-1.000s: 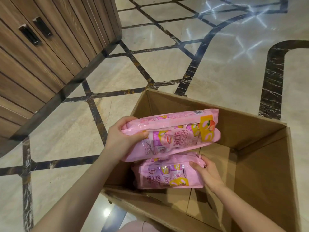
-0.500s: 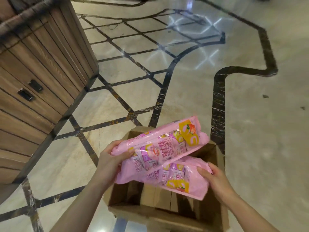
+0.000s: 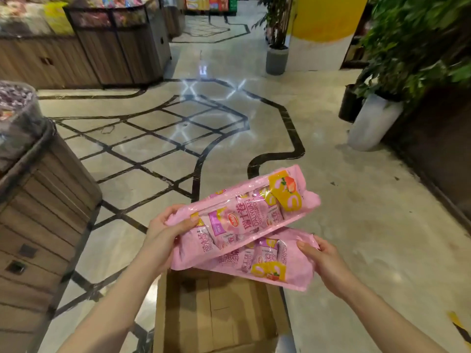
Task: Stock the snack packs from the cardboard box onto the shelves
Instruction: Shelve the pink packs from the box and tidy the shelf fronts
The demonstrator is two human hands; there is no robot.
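A person's left hand [image 3: 163, 231] grips the end of one pink snack pack [image 3: 244, 215] while the right hand [image 3: 322, 258] holds a second pack [image 3: 265, 261], both lifted just above the open cardboard box [image 3: 216, 312]. Neither pack has reached a shelf; the box's visible interior shows bare flaps, so these may be among the last. The glossy, crinkled film wrappers are long, soft and pillow-shaped; the box is matte, stiff corrugated board. Left of the box stands a slatted wooden display stand [image 3: 43, 212] on polished marble floor [image 3: 153, 138].
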